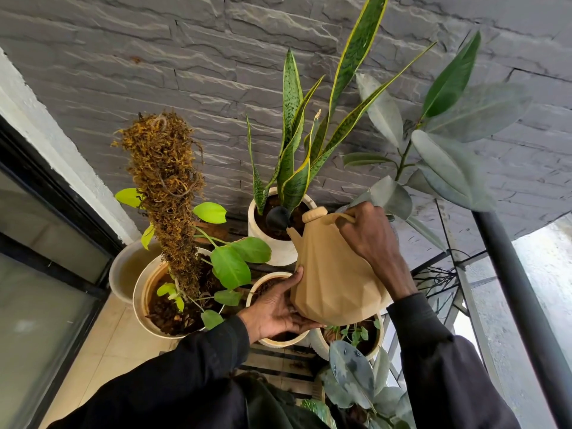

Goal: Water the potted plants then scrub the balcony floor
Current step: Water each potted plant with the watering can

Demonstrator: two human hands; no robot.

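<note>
1. The right grip (368,239) is curled round the top handle of the tan faceted watering can (334,283), with the fingers wrapped through the loop.
2. The left grip (278,311) is spread against the can's lower side. Its fingers lie fairly straight under the base and the thumb runs up the near face (it cradles the can rather than pinching it).
3. The can is in the air between both hands, tilted away from the person. Its round cap (313,215) is at the top, and its black sprinkler head (277,218) sits over the dark soil of the white pot (275,246).
4. That pot holds the snake plant (297,144), whose yellow-edged leaves rise upright against the grey stone wall (154,57). Whether water is coming out cannot be told.
5. To the left stands a cream pot (145,292) with a shaggy brown moss pole (167,187) and broad green leaves.
6. Just under the left grip is a smaller cream pot (266,275), partly hidden by the hand.
7. Below the can, another pot (376,339) with small seedlings shows at its rim.
8. A rubber plant (448,125) with dusty grey-green leaves leans in from the right.
9. The nearer pots rest on a slatted stand (278,360) above the pale balcony floor (117,335).
</note>
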